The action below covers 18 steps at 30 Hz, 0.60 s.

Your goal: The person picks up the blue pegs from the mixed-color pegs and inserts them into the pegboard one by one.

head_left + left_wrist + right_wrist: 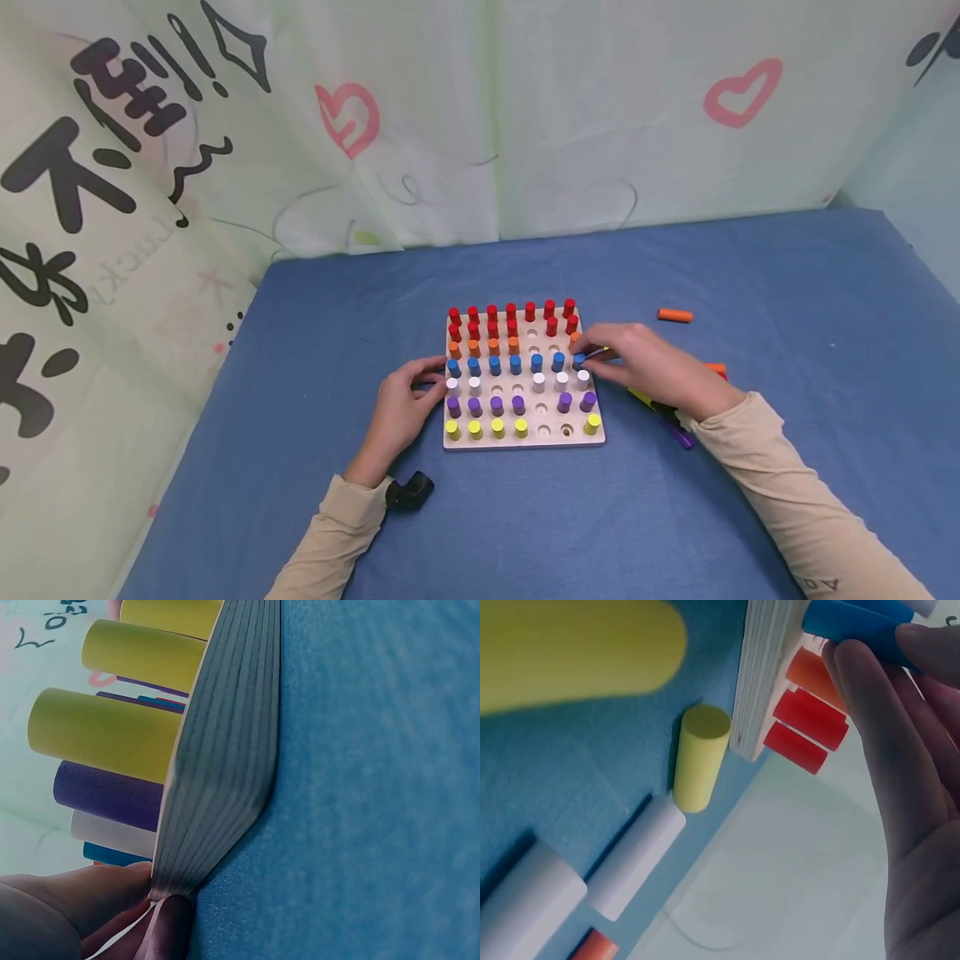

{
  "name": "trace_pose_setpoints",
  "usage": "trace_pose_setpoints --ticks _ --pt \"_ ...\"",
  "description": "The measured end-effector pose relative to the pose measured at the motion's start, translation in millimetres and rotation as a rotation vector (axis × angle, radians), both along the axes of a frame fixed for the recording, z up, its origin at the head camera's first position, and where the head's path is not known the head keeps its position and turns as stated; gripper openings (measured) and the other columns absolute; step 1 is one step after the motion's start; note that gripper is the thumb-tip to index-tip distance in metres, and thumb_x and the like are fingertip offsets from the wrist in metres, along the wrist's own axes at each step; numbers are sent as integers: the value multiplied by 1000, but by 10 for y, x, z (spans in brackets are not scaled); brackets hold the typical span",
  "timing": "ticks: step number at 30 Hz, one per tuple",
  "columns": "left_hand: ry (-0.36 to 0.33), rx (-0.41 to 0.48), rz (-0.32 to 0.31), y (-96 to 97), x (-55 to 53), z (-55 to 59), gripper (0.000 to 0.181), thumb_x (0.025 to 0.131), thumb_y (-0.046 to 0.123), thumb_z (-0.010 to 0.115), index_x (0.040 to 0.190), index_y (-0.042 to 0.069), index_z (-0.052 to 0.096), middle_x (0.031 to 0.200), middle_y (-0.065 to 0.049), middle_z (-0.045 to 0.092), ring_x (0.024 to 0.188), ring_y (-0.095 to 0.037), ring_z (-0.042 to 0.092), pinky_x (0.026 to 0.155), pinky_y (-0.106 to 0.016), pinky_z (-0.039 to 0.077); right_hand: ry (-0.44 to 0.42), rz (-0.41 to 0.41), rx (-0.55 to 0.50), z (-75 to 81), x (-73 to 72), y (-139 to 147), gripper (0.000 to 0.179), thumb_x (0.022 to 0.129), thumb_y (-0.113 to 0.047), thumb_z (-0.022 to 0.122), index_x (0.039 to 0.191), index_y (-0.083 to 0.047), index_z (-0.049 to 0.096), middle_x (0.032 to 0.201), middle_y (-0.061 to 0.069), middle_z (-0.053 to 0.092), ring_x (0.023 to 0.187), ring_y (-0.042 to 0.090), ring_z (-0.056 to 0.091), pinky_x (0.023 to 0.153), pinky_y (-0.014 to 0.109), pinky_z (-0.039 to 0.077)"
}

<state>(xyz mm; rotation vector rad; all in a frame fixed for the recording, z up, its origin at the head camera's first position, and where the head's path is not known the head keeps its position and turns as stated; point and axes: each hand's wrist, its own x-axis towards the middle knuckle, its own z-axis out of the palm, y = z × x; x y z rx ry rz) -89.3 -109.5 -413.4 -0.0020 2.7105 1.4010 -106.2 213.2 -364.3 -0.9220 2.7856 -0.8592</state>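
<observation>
A pale wooden pegboard stands on the blue cloth, with rows of red, orange, blue, white, purple and yellow pegs upright in its holes. My left hand holds the board by its left edge; in the left wrist view the thumb touches the side of the layered wood. At the right end of the blue row, my right hand pinches a blue peg between thumb and fingers. The peg stands at the board; whether it is fully seated in its hole is hidden.
Loose pegs lie right of the board: an orange peg farther back, a purple peg partly under the right forearm, and a yellow peg and a white peg in the right wrist view. A printed curtain hangs behind.
</observation>
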Motion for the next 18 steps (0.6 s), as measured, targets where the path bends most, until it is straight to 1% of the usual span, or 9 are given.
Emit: trace_pose_setpoints --ticks 4,13,18 --pt "0 1 1 -2 1 -6 40 93 11 69 132 10 63 121 -9 66 104 -21 65 88 -36 58 -36 3 -8 -16 3 -16 21 92 0 67 112 -6 69 109 7 70 100 19 69 87 36 58" --pt "-26 -2 14 -13 0 -24 41 93 13 70 133 12 63 120 -8 66 104 -20 65 88 -35 58 -42 -4 -9 -55 -9 -21 21 92 0 66 112 -5 69 109 8 70 101 20 69 87 35 58" --pt "-16 3 2 -15 -9 -28 41 93 12 70 133 12 63 119 -8 67 103 -20 65 88 -35 58 -25 -33 31 -53 -11 -7 21 92 -3 67 113 -6 71 109 6 71 101 21 69 87 40 58"
